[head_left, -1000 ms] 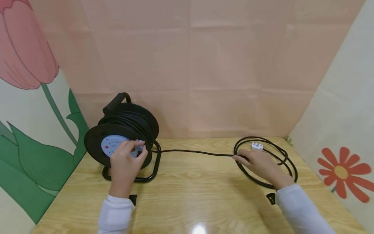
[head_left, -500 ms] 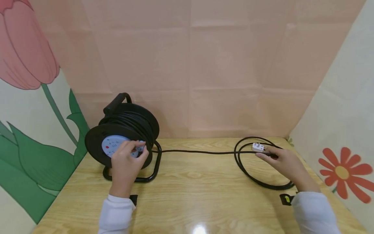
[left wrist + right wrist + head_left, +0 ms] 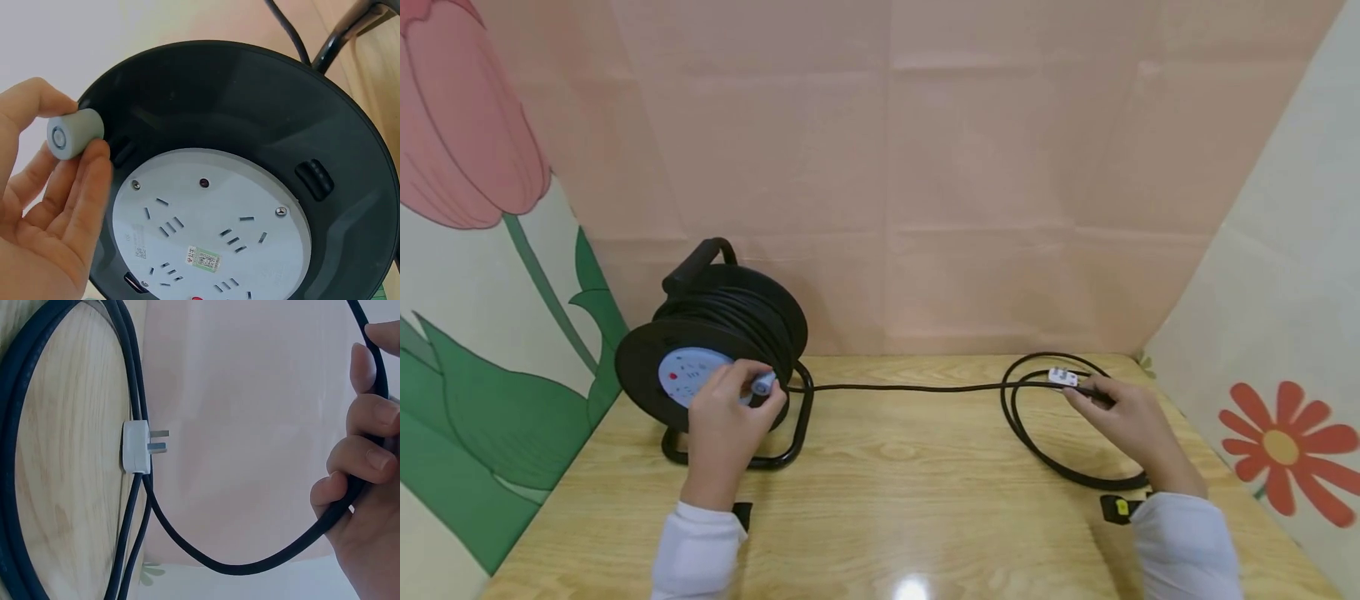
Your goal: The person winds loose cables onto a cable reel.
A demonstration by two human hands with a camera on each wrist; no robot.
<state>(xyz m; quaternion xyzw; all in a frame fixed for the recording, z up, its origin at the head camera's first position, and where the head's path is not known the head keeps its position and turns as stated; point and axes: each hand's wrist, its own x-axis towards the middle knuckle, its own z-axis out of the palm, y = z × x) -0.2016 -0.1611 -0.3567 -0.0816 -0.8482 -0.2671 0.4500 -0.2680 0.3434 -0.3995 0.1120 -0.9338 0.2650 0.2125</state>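
A black cable reel (image 3: 638, 371) with a pale blue socket face (image 3: 688, 373) stands at the left of the table in the head view. My left hand (image 3: 722, 425) pinches the small pale cylindrical knob (image 3: 81, 132) near the edge of the reel's flange. From the reel a black cable (image 3: 917, 388) runs nearly straight across to my right hand (image 3: 1138, 421). In the right wrist view the fingers (image 3: 362, 462) curl round this cable. Close to that hand, a white three-pin plug (image 3: 136, 447) lies by the loose loops, its pins facing up in the head view.
Loose cable loops (image 3: 1037, 457) lie on the wooden table (image 3: 887, 517) at the right. The reel has a black tube stand (image 3: 803, 429) and a top handle (image 3: 688, 267). A pink backdrop (image 3: 887, 208) closes the back; painted flower panels flank both sides.
My right hand has moved right along the cable, away from the reel, and now sits beside the plug. My left hand stays at the knob, which shows more between the fingers.
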